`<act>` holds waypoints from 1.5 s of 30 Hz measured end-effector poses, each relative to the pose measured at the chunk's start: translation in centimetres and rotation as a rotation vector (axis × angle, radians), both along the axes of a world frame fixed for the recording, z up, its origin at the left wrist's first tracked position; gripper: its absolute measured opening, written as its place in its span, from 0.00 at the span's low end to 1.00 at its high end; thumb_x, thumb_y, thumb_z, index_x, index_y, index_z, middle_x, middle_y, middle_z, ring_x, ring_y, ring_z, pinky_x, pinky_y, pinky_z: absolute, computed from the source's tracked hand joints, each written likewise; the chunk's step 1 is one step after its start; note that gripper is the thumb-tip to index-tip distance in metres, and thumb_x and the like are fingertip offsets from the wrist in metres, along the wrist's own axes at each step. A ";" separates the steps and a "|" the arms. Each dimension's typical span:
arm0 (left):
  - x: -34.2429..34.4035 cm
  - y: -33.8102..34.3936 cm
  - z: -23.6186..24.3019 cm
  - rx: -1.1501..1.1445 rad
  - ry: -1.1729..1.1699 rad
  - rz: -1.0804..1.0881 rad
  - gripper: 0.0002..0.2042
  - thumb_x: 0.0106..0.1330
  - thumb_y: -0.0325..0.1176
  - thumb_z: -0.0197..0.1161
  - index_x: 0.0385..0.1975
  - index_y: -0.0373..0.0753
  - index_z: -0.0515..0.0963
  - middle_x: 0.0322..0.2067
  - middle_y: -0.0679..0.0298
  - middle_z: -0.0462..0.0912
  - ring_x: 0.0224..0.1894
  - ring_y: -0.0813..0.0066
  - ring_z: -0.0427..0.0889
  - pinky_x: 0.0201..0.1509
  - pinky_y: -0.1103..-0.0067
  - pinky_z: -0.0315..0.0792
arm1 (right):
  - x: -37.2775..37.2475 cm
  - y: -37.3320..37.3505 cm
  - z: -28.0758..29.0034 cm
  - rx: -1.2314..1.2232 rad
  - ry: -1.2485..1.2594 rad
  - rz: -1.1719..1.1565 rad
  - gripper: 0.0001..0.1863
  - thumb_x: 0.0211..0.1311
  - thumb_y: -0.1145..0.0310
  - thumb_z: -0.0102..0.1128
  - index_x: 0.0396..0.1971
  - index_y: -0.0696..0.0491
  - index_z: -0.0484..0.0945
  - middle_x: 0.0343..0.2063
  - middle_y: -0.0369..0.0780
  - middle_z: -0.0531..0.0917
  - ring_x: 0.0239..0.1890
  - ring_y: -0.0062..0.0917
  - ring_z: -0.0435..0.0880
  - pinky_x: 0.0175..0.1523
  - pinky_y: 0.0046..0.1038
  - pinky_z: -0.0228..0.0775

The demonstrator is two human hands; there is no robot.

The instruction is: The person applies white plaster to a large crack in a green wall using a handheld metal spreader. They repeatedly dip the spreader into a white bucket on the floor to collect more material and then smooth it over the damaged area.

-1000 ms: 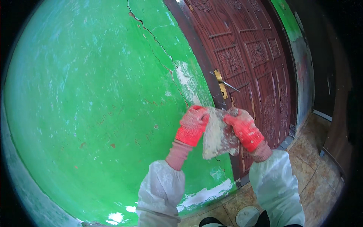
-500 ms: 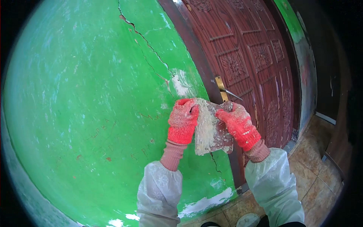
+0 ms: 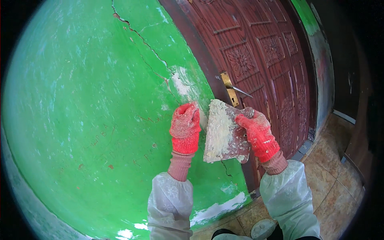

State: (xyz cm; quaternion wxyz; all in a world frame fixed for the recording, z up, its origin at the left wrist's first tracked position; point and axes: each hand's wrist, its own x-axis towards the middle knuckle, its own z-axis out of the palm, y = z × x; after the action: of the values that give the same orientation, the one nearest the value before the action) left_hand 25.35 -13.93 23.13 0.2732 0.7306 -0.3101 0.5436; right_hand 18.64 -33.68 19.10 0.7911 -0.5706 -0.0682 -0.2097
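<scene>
Counting rightward, I see 1 crack (image 3: 143, 39) gaping high on 1 green wall (image 3: 60, 120), seemingly left to do, and 1 white patch (image 3: 181, 83) lower beside it, looking partly done. Of my 2 hands, the left hand (image 3: 185, 127) is curled closed; whether it holds anything I cannot tell. Apart from it, 1 paste-coated scraper (image 3: 222, 134) hangs before the wall's edge, gripped by my right hand (image 3: 260, 134), near 1 door (image 3: 256, 66) with 1 handle (image 3: 240, 91)
</scene>
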 end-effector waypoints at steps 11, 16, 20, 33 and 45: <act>-0.3 1.0 1.8 0.013 0.253 -0.388 0.17 0.52 0.20 0.60 0.43 0.40 0.77 0.42 0.57 0.76 0.40 0.65 0.78 0.44 0.76 0.74 | 0.2 0.4 -1.7 -0.102 -0.043 -0.133 0.12 0.54 0.68 0.61 0.38 0.57 0.80 0.25 0.37 0.83 0.26 0.22 0.81 0.35 0.25 0.72; -0.5 1.0 2.7 0.092 0.131 -0.153 0.12 0.51 0.23 0.61 0.37 0.40 0.79 0.38 0.59 0.77 0.40 0.65 0.77 0.43 0.75 0.74 | -1.6 3.5 -0.7 -0.077 -0.423 -0.266 0.12 0.55 0.73 0.58 0.41 0.55 0.79 0.32 0.42 0.84 0.33 0.29 0.83 0.41 0.29 0.73; -1.1 0.7 3.2 0.339 -0.170 0.271 0.06 0.54 0.24 0.60 0.31 0.38 0.77 0.32 0.61 0.77 0.36 0.69 0.77 0.36 0.77 0.73 | -1.1 5.6 -1.4 -0.536 -0.549 -0.612 0.21 0.50 0.72 0.60 0.47 0.51 0.76 0.44 0.43 0.79 0.39 0.39 0.81 0.42 0.37 0.74; 1.4 2.2 1.6 0.059 0.127 -0.306 0.03 0.63 0.24 0.50 0.35 0.35 0.67 0.28 0.63 0.75 0.30 0.75 0.76 0.28 0.84 0.70 | 2.3 11.5 -1.8 -0.776 -0.533 -0.634 0.32 0.50 0.69 0.57 0.59 0.54 0.64 0.60 0.49 0.66 0.62 0.45 0.63 0.63 0.42 0.57; -2.4 4.4 3.9 0.697 0.119 0.306 0.22 0.55 0.32 0.56 0.53 0.41 0.70 0.32 0.54 0.76 0.35 0.55 0.78 0.36 0.65 0.72 | 2.7 11.6 -0.8 -1.047 -0.492 -0.668 0.28 0.56 0.68 0.56 0.58 0.58 0.65 0.59 0.50 0.65 0.61 0.47 0.64 0.62 0.43 0.58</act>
State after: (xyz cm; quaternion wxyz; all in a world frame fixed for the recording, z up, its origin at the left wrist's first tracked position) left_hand 22.94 -9.52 27.00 -0.0584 0.8478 -0.3472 0.3967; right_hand 21.35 -22.13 18.31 0.2637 -0.8053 -0.1592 -0.5065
